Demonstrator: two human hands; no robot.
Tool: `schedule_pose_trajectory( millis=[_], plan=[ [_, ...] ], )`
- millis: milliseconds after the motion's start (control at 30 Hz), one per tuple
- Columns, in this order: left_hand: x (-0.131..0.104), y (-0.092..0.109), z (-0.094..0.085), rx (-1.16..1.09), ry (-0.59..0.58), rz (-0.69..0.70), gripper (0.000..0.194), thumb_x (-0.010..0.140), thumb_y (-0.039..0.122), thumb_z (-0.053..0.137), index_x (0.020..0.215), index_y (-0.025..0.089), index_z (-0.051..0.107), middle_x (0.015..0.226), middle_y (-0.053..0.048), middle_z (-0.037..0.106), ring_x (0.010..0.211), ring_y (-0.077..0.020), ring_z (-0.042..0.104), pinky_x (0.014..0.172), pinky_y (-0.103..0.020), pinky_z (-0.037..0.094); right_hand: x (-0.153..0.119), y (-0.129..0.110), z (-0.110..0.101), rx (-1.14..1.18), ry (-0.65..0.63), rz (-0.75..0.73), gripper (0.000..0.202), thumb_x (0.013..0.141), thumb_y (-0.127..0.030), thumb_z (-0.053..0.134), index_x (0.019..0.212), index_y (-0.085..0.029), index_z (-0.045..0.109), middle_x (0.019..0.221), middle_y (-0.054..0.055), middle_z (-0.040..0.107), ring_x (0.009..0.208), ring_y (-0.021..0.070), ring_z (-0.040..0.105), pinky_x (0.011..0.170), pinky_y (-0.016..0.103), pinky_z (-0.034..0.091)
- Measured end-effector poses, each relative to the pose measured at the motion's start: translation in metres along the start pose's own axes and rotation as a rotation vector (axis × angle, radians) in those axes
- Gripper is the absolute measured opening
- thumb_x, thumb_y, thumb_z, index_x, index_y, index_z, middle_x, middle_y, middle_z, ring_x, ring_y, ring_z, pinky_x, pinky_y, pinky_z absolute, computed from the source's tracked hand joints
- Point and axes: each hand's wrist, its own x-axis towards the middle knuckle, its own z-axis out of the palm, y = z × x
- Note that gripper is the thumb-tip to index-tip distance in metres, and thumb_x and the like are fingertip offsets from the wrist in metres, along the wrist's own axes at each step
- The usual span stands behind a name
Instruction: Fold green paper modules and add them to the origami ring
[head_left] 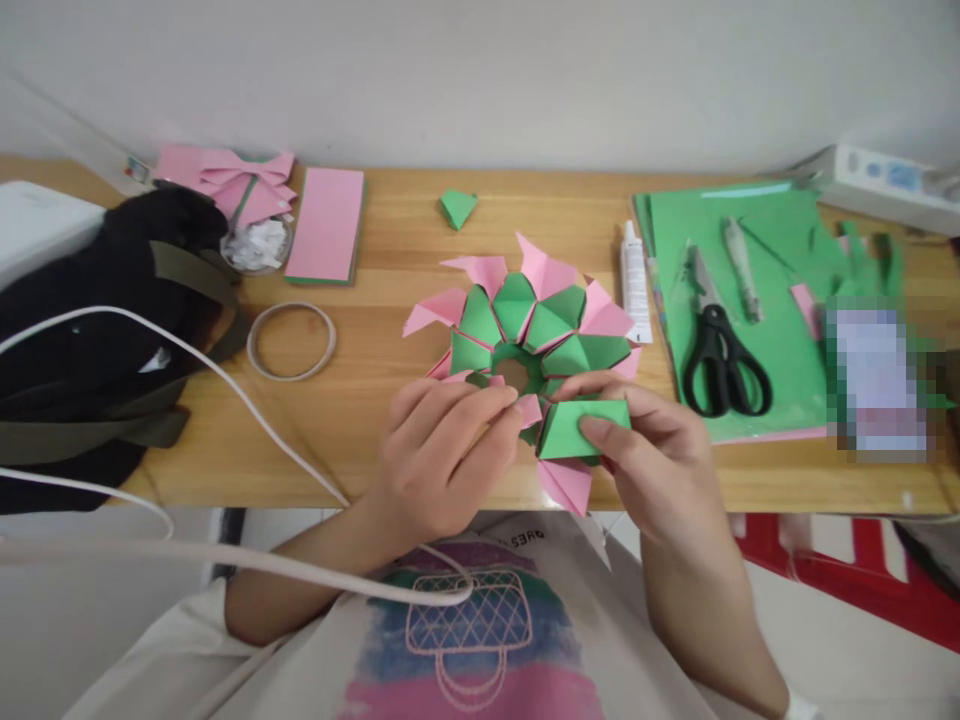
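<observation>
A ring of folded green and pink paper pieces [514, 305] lies at the middle of the table, pink points facing outward. At its near left side, my left hand [450, 450] is closed, its fingers pinching a small pink paper part of the ring. My right hand [660, 450] grips a green folded paper piece [574, 432] at the ring's near right side, thumb on top and fingers behind. A pink point [566, 485] sticks out below that green piece. The fingertips of my right hand are partly hidden behind the paper.
Behind the ring lies a small green folded piece [457, 208]. A glue tube [634, 285], black scissors [721, 350] and green sheets [787, 400] are at the right. Tape roll [291, 377], pink paper stack [326, 225] and black bag [97, 360] are left. A white cable [262, 400] crosses the near left.
</observation>
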Motion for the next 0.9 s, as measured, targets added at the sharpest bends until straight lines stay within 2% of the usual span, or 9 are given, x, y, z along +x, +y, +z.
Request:
schedule_pose_trajectory(
  millis=[267,367,467,567,633,733,800,900],
  plan=[
    [-0.009,-0.006,-0.005,-0.173,-0.049,0.036,0.021,0.08,0.005,0.071,0.101,0.008,0.069,0.098,-0.008,0.076,0.093,-0.0177,0.069,0.082,-0.033,0.054,-0.008,0.002,-0.002,-0.036,-0.019,-0.031,0.015,0.085,-0.018,0.065,0.071,-0.022,0.065,0.093,0.0,0.066,0.087,0.014,0.063,0.074,0.025,0.051],
    [-0.01,-0.011,-0.013,-0.244,-0.145,0.064,0.023,0.088,0.009,0.063,0.11,0.008,0.067,0.11,-0.009,0.074,0.105,-0.0175,0.066,0.091,-0.034,0.053,-0.009,0.001,-0.003,-0.075,-0.03,-0.058,0.014,0.085,-0.016,0.065,0.073,-0.023,0.066,0.091,0.0,0.066,0.086,0.0136,0.063,0.072,0.024,0.051],
    [-0.009,-0.013,-0.018,-0.28,-0.23,0.059,0.023,0.092,0.01,0.058,0.113,0.01,0.065,0.116,-0.008,0.072,0.114,-0.017,0.063,0.096,-0.034,0.052,-0.01,-0.001,-0.003,-0.079,-0.015,-0.031,0.01,0.084,-0.019,0.067,0.077,-0.024,0.068,0.09,0.001,0.066,0.08,0.014,0.062,0.064,0.024,0.051],
    [-0.007,-0.012,-0.017,-0.275,-0.195,0.005,0.018,0.092,0.014,0.061,0.109,0.017,0.065,0.106,-0.002,0.075,0.106,-0.014,0.067,0.095,-0.03,0.053,-0.011,-0.004,-0.003,-0.084,-0.015,0.01,0.008,0.084,-0.02,0.067,0.08,-0.026,0.07,0.087,0.001,0.065,0.071,0.0124,0.06,0.056,0.023,0.049],
    [-0.005,-0.011,-0.015,-0.251,-0.15,-0.05,0.014,0.091,0.015,0.064,0.104,0.021,0.066,0.095,0.002,0.075,0.095,-0.0118,0.069,0.09,-0.028,0.054,-0.011,-0.007,-0.003,-0.092,-0.041,0.0,0.009,0.084,-0.018,0.067,0.081,-0.026,0.07,0.087,0.0,0.064,0.071,0.012,0.06,0.057,0.022,0.05],
    [-0.003,-0.01,-0.013,-0.146,-0.099,0.0,0.014,0.089,0.013,0.065,0.1,0.021,0.067,0.083,0.004,0.073,0.084,-0.0112,0.07,0.084,-0.029,0.052,-0.009,-0.01,-0.007,-0.143,-0.092,-0.043,0.012,0.084,-0.016,0.066,0.083,-0.027,0.07,0.085,0.0,0.065,0.075,0.0131,0.06,0.06,0.023,0.049],
    [-0.002,-0.01,-0.013,-0.069,-0.075,0.053,0.016,0.087,0.009,0.066,0.099,0.02,0.068,0.079,0.005,0.071,0.082,-0.0117,0.068,0.083,-0.031,0.051,-0.008,-0.013,-0.009,-0.196,-0.133,-0.058,0.011,0.084,-0.017,0.066,0.082,-0.026,0.07,0.08,0.0,0.064,0.073,0.0133,0.059,0.058,0.024,0.047],
    [-0.003,-0.008,-0.012,-0.011,-0.047,0.061,0.02,0.082,0.008,0.072,0.098,0.02,0.069,0.075,0.007,0.07,0.079,-0.0111,0.066,0.082,-0.03,0.049,-0.008,-0.017,-0.01,-0.251,-0.172,-0.04,0.007,0.084,-0.019,0.068,0.08,-0.025,0.068,0.08,0.0,0.063,0.072,0.0133,0.057,0.055,0.025,0.044]
  ],
)
